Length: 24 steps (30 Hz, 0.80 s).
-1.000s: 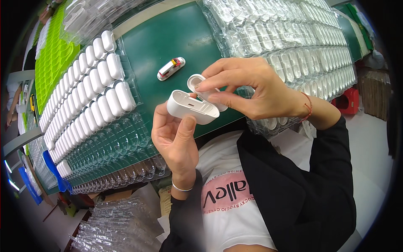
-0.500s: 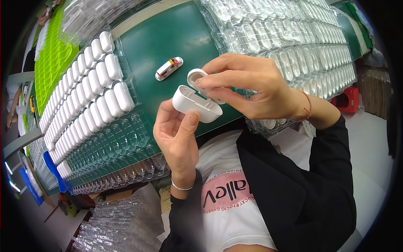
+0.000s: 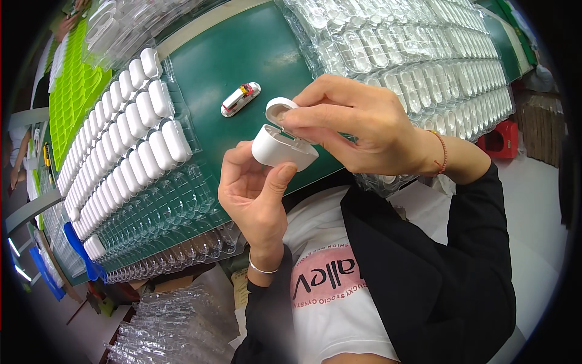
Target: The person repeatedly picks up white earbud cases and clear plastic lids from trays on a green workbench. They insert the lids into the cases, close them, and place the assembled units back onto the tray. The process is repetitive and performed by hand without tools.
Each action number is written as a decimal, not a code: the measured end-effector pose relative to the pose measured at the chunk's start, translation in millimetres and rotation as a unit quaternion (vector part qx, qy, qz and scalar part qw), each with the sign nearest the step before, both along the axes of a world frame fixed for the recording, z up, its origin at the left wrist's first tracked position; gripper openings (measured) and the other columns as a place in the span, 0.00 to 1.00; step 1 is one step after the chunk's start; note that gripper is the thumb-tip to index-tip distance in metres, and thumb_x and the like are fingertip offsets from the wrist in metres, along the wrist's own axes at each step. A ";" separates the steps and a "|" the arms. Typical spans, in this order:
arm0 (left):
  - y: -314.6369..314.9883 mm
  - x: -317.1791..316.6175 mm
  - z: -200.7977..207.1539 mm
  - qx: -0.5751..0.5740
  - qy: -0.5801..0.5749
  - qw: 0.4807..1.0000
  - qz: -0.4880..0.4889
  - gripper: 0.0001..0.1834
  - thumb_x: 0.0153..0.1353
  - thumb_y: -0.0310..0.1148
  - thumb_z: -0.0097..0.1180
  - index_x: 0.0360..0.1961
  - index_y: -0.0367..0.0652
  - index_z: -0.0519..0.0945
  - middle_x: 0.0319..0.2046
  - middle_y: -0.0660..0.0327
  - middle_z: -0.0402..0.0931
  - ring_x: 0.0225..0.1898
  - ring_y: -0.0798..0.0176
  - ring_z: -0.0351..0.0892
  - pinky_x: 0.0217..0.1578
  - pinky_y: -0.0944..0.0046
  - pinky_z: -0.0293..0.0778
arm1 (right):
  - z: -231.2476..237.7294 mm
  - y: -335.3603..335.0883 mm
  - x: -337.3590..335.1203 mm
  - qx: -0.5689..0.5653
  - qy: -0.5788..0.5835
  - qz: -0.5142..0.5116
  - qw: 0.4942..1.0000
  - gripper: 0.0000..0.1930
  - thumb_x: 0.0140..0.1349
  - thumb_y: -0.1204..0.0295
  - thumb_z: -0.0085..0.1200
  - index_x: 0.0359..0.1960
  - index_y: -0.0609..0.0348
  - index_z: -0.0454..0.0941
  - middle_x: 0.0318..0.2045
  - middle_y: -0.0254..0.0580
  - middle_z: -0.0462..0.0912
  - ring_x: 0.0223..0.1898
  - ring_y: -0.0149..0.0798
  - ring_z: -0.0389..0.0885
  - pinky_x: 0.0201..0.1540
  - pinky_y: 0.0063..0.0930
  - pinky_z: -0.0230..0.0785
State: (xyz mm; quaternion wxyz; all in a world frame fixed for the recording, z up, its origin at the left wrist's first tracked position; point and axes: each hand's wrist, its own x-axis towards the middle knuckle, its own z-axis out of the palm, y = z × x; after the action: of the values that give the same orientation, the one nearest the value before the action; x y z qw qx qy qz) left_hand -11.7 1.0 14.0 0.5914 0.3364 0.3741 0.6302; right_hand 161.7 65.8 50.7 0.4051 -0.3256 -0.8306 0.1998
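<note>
A white earbud charging case shell (image 3: 285, 148) is held over the near part of the green table, its hinged lid (image 3: 280, 109) tipped up. My left hand (image 3: 257, 194) grips the lower body, thumb on the near face and fingers behind. With thumb and fingers pinched, my right hand (image 3: 364, 124) holds the lid and its hinge side; the fingertips partly hide it. Beyond the case, a small white oval part (image 3: 240, 99) with a battery-like block and red and yellow bits lies on the table.
On the left, a clear tray (image 3: 182, 188) carries rows of white case shells (image 3: 139, 124). Clear trays with white parts (image 3: 418, 67) fill the right side. Between them is the green tabletop (image 3: 242, 48). A red bin (image 3: 502, 139) stands far right, and stacked clear trays (image 3: 170, 321) sit below left.
Both hands have shifted slightly left and up with the case. The case body has tilted, so less of its inside shows. The oval part stays on the table.
</note>
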 end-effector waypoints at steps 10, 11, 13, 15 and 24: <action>4.1 -15.4 -5.0 -0.052 -0.053 0.994 -0.080 0.30 0.61 0.30 0.62 0.59 0.26 0.65 0.51 0.49 0.75 0.52 0.58 0.78 0.52 0.59 0.77 | 9.3 -0.7 3.0 -0.135 0.031 0.024 0.990 0.14 0.50 0.85 0.63 0.40 0.59 0.84 0.32 0.42 0.82 0.29 0.35 0.82 0.28 0.22 0.73; 4.1 -14.7 -4.2 -0.050 -0.047 0.995 -0.076 0.29 0.61 0.30 0.62 0.59 0.27 0.66 0.51 0.49 0.75 0.52 0.58 0.78 0.52 0.59 0.77 | 9.3 -0.9 3.1 -0.131 0.025 0.021 0.991 0.14 0.50 0.85 0.63 0.40 0.59 0.84 0.32 0.42 0.82 0.29 0.35 0.82 0.28 0.22 0.73; 4.5 -14.2 -2.9 -0.051 -0.043 0.995 -0.078 0.28 0.61 0.29 0.62 0.58 0.27 0.66 0.50 0.50 0.75 0.51 0.59 0.79 0.52 0.60 0.77 | 7.3 -1.6 2.5 -0.095 0.019 0.016 0.995 0.14 0.50 0.85 0.63 0.40 0.59 0.84 0.32 0.42 0.81 0.29 0.35 0.81 0.28 0.22 0.73; 5.9 -12.1 -0.3 -0.046 -0.036 0.996 -0.073 0.26 0.61 0.28 0.62 0.57 0.28 0.67 0.49 0.52 0.75 0.49 0.61 0.79 0.51 0.63 0.76 | 4.7 -2.4 2.4 -0.064 0.010 0.008 0.998 0.14 0.50 0.85 0.63 0.40 0.59 0.83 0.32 0.42 0.81 0.28 0.35 0.81 0.27 0.23 0.72; 7.9 5.9 -3.9 0.004 -0.057 0.997 -0.047 0.18 0.54 0.20 0.66 0.45 0.33 0.73 0.41 0.58 0.78 0.43 0.67 0.79 0.45 0.67 0.74 | 6.9 -1.3 5.0 -0.083 -0.030 -0.003 0.996 0.09 0.50 0.88 0.57 0.31 0.63 0.76 0.28 0.41 0.73 0.27 0.42 0.78 0.27 0.28 0.71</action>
State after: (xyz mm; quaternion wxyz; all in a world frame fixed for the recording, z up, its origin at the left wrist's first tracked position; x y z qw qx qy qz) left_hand -5.8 8.9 10.1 0.6397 0.3194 0.3211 0.6210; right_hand 166.7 64.5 57.6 0.3522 -0.3664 -0.8219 0.2572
